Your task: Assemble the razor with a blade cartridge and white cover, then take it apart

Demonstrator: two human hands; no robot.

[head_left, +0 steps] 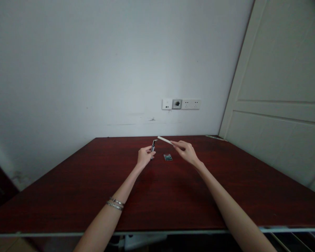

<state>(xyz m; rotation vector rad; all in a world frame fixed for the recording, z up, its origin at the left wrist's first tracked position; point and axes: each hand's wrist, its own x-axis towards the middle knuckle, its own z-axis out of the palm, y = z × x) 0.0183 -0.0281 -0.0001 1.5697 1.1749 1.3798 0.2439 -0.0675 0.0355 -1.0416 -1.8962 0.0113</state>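
Observation:
My left hand (145, 156) is closed around a slim black-and-silver handled tool (153, 147), held upright above the table. A small bent head sits at its top; its exact kind is too small to tell. In the fingers of my right hand (186, 151) is a white rod-like stick (165, 140), slanting up to the left. The stick's far end is close to the tool's head; I cannot tell whether they touch. Between and just below the hands, a small clear flat packet (168, 157) with a teal-green marking lies on the table.
The dark red wooden table (81, 196) reaches back to a pale wall (94, 70). Sockets and switches (191, 104) are set low in that wall. A white panelled door (280, 77) stands along the right side. A thin light strip (215, 138) lies at the back right corner.

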